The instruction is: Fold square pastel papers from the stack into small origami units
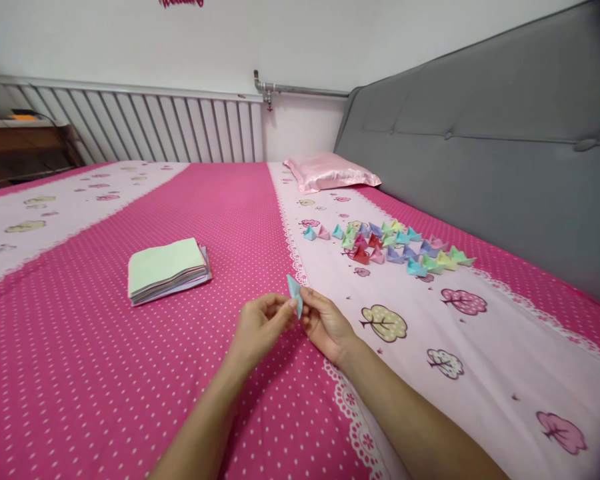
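Note:
Both of my hands meet over the pink bedsheet and pinch one small folded piece of light blue paper. My left hand grips it from the left with thumb and fingers closed. From the right, my right hand pinches the same piece. The paper stands upright above the fingertips. A stack of pastel paper sheets, pale green on top, lies on the sheet to the left of my hands. Several small folded paper shapes in mixed colours lie in rows to the upper right.
A pink satin pillow lies at the head of the bed. A grey padded headboard runs along the right side. A white slatted radiator cover lines the far wall, and a wooden shelf stands at far left.

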`<state>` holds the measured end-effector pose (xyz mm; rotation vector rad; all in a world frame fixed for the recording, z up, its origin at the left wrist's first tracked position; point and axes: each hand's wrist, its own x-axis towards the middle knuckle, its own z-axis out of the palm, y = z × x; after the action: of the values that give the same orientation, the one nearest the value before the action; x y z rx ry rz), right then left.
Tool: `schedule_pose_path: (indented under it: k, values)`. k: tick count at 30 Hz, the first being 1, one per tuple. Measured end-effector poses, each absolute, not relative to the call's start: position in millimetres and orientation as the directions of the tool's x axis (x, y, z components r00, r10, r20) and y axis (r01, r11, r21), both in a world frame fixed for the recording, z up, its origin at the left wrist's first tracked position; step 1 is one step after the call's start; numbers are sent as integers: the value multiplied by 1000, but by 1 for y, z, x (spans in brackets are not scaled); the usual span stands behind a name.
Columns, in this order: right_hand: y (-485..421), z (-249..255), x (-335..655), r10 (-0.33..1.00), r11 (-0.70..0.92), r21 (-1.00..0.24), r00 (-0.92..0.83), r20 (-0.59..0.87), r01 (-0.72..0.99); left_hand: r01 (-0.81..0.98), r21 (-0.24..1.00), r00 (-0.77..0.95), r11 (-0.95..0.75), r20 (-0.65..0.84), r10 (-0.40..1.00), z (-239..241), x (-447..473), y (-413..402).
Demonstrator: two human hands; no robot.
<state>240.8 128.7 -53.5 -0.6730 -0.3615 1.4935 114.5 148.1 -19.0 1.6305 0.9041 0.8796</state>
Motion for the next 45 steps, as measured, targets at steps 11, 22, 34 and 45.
schedule_pose_path:
  k: [11,22,34,45]
  values:
    - [128,-57,239,992,-101,-626,-27,-126,-773,-36,995,298,-98,104,949,-12,113,150]
    - [129,-55,238,991,-98,-632,-19,-131,-769,-88,993,368,-75,103,924,-19,114,152]
    - [127,-54,235,994,-43,-720,42,-100,-693,-30,978,394,-206,201,897,-19,114,152]
    - [126,-55,232,992,26,-836,115,-44,-549,156,935,357,-318,246,901,-32,110,153]
